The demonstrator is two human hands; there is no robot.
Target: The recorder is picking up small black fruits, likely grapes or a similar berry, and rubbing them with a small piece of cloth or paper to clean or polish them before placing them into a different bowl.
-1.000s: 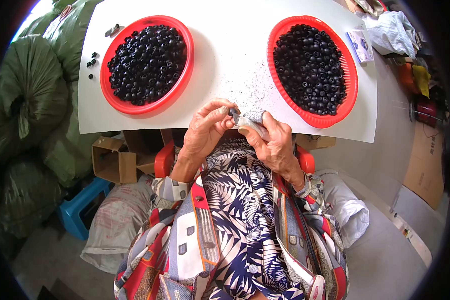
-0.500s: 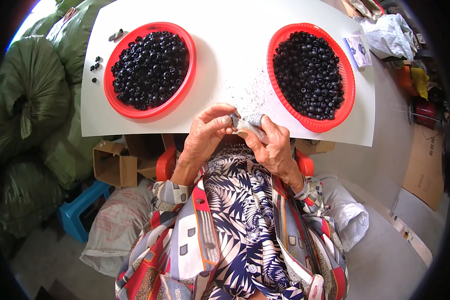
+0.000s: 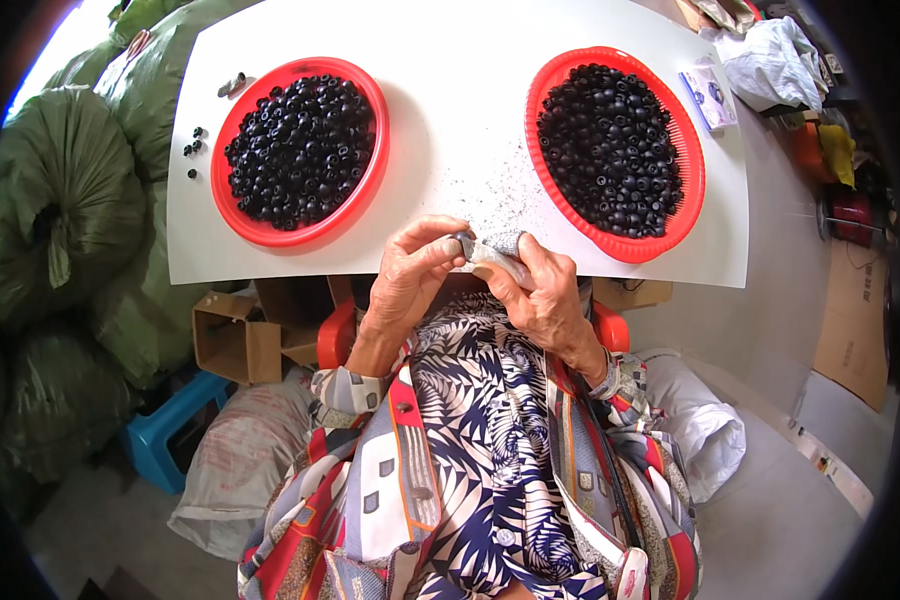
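Observation:
In front of my chest, at the table's near edge, my two hands meet. Between thumb and fingertips my left hand pinches a small dark rounded piece. My right hand is wrapped round a short tool bound in whitish material, with a grey part at its upper side. The tool's end touches or nearly touches the dark piece; its tip is too small to make out. Black ring-like plastic pieces fill a red round basket on the left. More fill a red oval basket on the right.
Dark crumbs are scattered on the white table between the baskets. A few loose black pieces lie left of the left basket. A small box lies at the right edge. Green sacks, a cardboard box and a blue stool stand left.
The view has shifted slightly, so the table and baskets sit a little differently in it. Both hands keep their grips and stay close together.

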